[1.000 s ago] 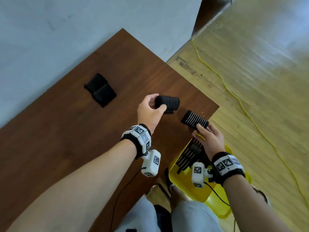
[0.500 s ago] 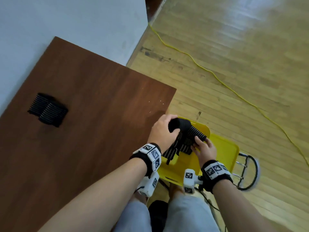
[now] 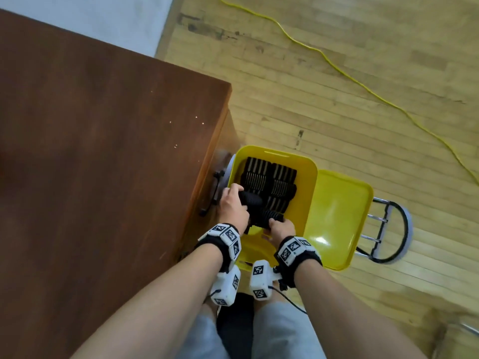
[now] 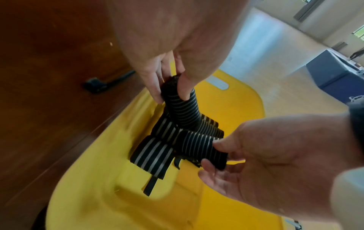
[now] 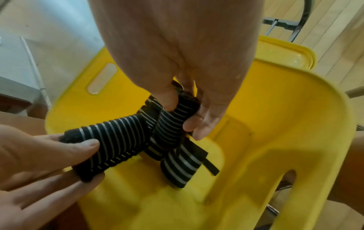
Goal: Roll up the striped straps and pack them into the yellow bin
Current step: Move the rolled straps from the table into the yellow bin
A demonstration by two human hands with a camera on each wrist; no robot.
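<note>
The yellow bin (image 3: 311, 177) stands on the floor beside the table, with several rolled black-and-white striped straps (image 3: 269, 177) packed in rows inside. My left hand (image 3: 234, 203) pinches one rolled strap (image 4: 181, 110) by its end and holds it low in the bin. My right hand (image 3: 278, 226) grips a second rolled strap (image 5: 171, 126) just beside the first, at the near end of the rows. In the right wrist view the two rolls meet at an angle above a packed roll (image 5: 181, 166) with a loose black tab.
The brown table (image 3: 103, 151) fills the left, its side carrying a black handle (image 3: 215, 193) close to my left hand. The bin's yellow lid (image 3: 339, 216) lies on a stool (image 3: 396, 229) at the right. A yellow cable (image 3: 337, 68) crosses the wooden floor.
Both hands carried their rolls off the table edge and down into the bin. The head view swung from the table to the bin.
</note>
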